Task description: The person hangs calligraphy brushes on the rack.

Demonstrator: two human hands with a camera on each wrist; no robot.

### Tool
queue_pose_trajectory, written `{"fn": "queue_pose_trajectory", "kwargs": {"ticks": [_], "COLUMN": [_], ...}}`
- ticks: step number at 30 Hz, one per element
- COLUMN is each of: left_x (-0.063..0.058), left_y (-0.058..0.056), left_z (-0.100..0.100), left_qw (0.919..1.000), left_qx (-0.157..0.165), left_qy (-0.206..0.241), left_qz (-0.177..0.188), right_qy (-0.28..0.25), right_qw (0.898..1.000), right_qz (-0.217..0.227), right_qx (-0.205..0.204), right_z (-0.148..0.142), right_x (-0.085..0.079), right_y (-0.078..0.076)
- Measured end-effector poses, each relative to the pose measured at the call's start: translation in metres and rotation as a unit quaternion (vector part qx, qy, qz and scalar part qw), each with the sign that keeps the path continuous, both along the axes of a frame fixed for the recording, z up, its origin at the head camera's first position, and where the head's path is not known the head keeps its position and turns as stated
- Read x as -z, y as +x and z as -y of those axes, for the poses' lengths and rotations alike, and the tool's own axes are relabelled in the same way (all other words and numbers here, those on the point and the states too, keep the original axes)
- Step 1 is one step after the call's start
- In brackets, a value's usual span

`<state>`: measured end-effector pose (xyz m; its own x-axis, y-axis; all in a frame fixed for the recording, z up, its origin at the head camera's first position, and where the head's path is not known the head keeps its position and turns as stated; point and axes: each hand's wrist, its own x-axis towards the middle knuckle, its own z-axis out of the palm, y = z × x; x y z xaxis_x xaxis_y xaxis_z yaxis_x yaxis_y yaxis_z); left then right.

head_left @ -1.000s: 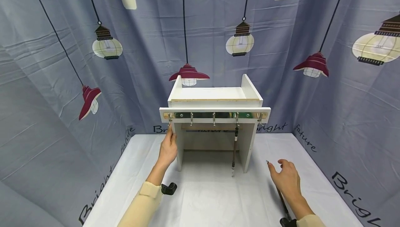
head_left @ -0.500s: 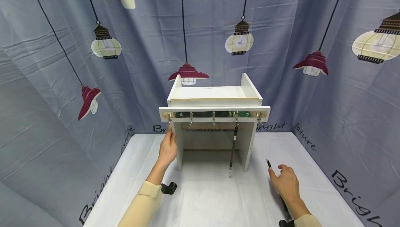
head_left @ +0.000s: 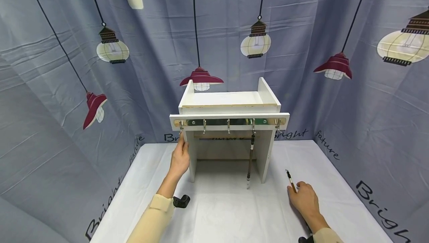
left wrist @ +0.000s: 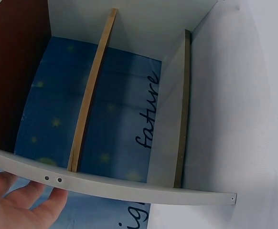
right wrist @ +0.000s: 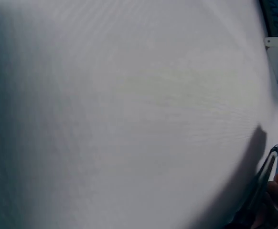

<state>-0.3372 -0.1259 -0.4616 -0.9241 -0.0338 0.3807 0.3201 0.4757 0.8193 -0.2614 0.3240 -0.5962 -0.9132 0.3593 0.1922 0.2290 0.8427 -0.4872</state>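
A white shelf unit stands on the white table. Its front board carries a row of metal hooks. From one hook right of centre hangs a calligraphy brush, with a brown handle and pale lower end. My left hand grips the unit's left side panel just below the board; in the left wrist view its fingers curl at the panel's edge. Another calligraphy brush lies at the right, loop end pointing away. Over it is my right hand, thumb and index finger on either side of the handle.
A blue-grey curtain printed with lamps and lettering encloses the table at the back and sides. Wooden strips span the inside of the unit in the left wrist view. Black wrist mounts show at both sleeves.
My right hand has come down and back along the lying brush, baring more of its handle. The hanging brush swings slightly. My left hand has stayed on the panel.
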Motion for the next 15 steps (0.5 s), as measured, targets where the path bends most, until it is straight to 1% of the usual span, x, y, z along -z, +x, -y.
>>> {"fn": "queue_pose_trajectory", "kwargs": {"ticks": [5,10,15], "left_x": [0.0,0.0,0.0], "left_y": [0.001,-0.001,-0.002], "left_z": [0.0,-0.001,-0.001], "left_qw": [1.0,0.9999,0.9999], "left_qx": [-0.006,-0.013,-0.011], "left_qy": [0.0,-0.001,0.0], "left_qz": [0.003,-0.004,-0.006], "right_qy": [0.007,0.016,0.027], "right_qw": [1.0,0.999,0.999], "right_qz": [0.012,0.027,0.032], "right_qx": [0.001,0.014,0.028], "right_z": [-0.003,-0.002,-0.001], "right_x": [0.006,0.007,0.009], "right_y": [-0.003,-0.009,-0.013]}}
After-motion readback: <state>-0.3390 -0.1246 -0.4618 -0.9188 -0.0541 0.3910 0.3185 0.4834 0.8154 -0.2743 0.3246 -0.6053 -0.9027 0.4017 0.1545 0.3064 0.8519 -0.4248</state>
